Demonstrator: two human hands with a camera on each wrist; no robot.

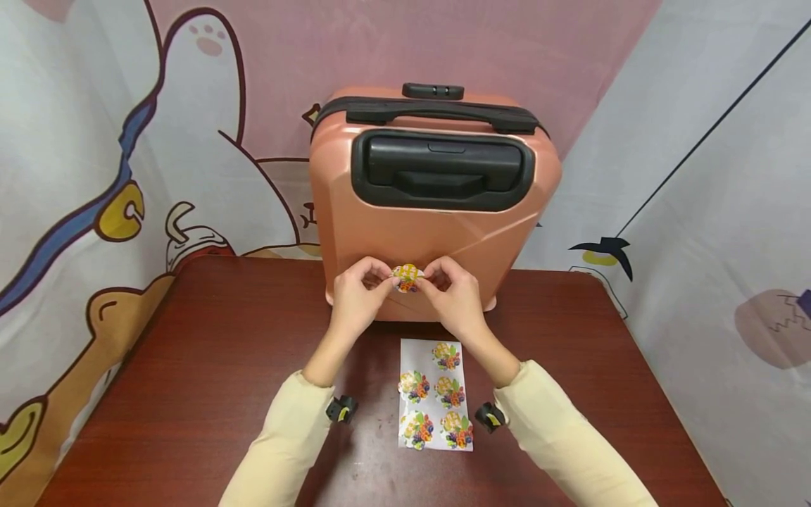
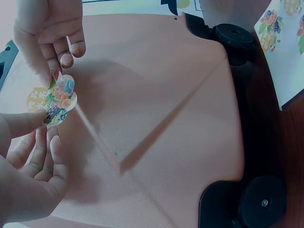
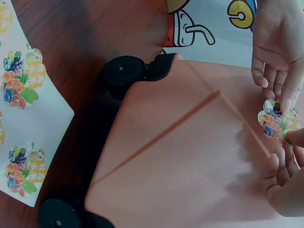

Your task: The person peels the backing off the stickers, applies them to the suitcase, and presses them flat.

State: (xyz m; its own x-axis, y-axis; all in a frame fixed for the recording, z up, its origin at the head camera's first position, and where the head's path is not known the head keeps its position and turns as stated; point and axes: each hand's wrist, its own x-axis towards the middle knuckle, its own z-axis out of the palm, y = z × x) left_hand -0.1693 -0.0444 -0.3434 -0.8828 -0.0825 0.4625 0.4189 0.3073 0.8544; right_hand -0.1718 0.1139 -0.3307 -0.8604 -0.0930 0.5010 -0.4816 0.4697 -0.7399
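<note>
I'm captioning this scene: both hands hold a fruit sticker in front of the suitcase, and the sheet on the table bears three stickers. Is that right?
Not quite: the sheet on the table bears five stickers, not three, as the head view shows. The rest stands: left hand and right hand hold a fruit sticker in front of the suitcase.

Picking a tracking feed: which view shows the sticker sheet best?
Head: the whole sticker sheet is in frame, five stickers countable. Left wrist catches only part at upper right; right wrist shows more, but cropped at the left edge.
</note>
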